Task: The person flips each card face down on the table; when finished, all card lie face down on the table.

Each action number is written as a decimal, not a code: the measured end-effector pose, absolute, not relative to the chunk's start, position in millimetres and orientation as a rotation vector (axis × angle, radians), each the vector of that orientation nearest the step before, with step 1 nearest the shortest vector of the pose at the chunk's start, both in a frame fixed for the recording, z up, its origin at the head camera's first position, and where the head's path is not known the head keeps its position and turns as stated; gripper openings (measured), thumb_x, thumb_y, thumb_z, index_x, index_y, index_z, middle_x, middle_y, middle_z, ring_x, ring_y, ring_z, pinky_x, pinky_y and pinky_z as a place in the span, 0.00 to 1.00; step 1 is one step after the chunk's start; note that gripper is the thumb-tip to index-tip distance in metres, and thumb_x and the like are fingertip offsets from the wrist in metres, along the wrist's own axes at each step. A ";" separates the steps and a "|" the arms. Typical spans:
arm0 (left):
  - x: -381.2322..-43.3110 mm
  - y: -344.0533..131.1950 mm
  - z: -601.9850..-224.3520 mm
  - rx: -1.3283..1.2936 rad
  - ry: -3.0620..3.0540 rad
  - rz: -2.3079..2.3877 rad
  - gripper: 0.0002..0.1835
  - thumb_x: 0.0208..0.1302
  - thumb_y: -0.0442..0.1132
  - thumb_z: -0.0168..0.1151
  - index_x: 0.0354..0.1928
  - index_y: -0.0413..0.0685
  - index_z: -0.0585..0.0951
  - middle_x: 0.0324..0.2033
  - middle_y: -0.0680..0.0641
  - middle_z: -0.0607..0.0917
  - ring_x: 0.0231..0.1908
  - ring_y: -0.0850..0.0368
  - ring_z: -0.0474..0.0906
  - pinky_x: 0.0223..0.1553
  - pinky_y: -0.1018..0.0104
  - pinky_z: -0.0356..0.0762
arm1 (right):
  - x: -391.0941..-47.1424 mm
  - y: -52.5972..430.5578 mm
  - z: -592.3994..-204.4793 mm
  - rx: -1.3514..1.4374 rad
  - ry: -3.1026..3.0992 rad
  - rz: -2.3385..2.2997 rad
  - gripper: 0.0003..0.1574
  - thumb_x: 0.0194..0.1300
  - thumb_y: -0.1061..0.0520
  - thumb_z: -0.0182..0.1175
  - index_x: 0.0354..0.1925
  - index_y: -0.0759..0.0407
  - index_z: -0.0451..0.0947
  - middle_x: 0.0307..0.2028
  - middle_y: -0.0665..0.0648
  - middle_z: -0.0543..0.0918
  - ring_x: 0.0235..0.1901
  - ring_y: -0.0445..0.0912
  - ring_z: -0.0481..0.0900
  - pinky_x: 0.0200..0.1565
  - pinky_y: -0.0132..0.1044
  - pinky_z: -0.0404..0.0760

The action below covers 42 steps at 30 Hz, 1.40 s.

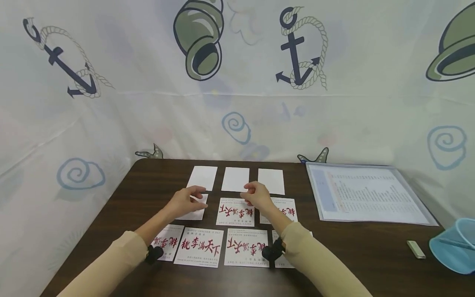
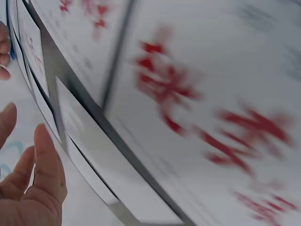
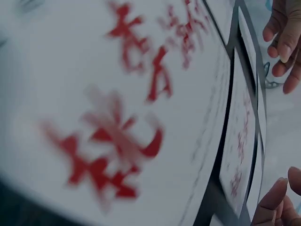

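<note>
Over a blank white card point(image 1: 193, 215) at the left of the middle row hovers the left hand point(image 1: 186, 201), thumb and fingers spread apart with nothing between them. The right hand point(image 1: 257, 195) is above the gap between two printed cards, the middle one point(image 1: 233, 214) and the right one point(image 1: 288, 208). Its fingers are loosely bent and hold nothing. Both cards carry red characters. In the left wrist view the left hand point(image 2: 35, 188) shows parted fingers; the right wrist view has the right hand point(image 3: 277, 202) at its lower edge.
Three blank cards, one of them at the left point(image 1: 202, 177), form the back row. Several printed cards, including one in front point(image 1: 198, 248), lie nearest the body, partly under the forearms. At right are a printed sheet point(image 1: 371, 194), a small pale block point(image 1: 416, 249) and a blue container point(image 1: 450, 247).
</note>
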State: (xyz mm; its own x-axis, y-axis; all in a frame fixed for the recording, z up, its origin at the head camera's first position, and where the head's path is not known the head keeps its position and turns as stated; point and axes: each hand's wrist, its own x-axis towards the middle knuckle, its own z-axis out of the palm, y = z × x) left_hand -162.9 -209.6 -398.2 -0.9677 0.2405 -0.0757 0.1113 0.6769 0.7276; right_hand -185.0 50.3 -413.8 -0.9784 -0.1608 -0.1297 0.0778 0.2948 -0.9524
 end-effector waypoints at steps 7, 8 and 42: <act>-172.6 -178.1 -398.7 0.352 2.660 1.103 0.34 0.49 0.37 0.73 0.60 0.42 0.72 0.45 0.44 0.78 0.35 0.59 0.77 0.34 0.67 0.75 | -178.8 68.3 -417.7 -0.152 2.458 -1.587 0.24 0.58 0.65 0.64 0.53 0.69 0.71 0.29 0.54 0.72 0.26 0.42 0.72 0.33 0.36 0.80; -173.8 -175.3 -399.1 0.348 2.659 1.089 0.35 0.48 0.37 0.73 0.60 0.42 0.72 0.45 0.44 0.78 0.34 0.59 0.77 0.34 0.67 0.74 | -178.0 69.7 -417.5 -0.162 2.472 -1.560 0.25 0.57 0.65 0.64 0.53 0.68 0.71 0.30 0.54 0.72 0.25 0.42 0.72 0.32 0.36 0.80; -186.8 -150.3 -412.3 0.300 2.734 0.821 0.31 0.39 0.34 0.78 0.49 0.43 0.75 0.41 0.44 0.74 0.32 0.57 0.74 0.37 0.64 0.75 | -176.5 74.9 -424.2 -0.266 2.726 -1.147 0.26 0.48 0.64 0.72 0.45 0.66 0.72 0.35 0.59 0.72 0.34 0.47 0.68 0.38 0.39 0.71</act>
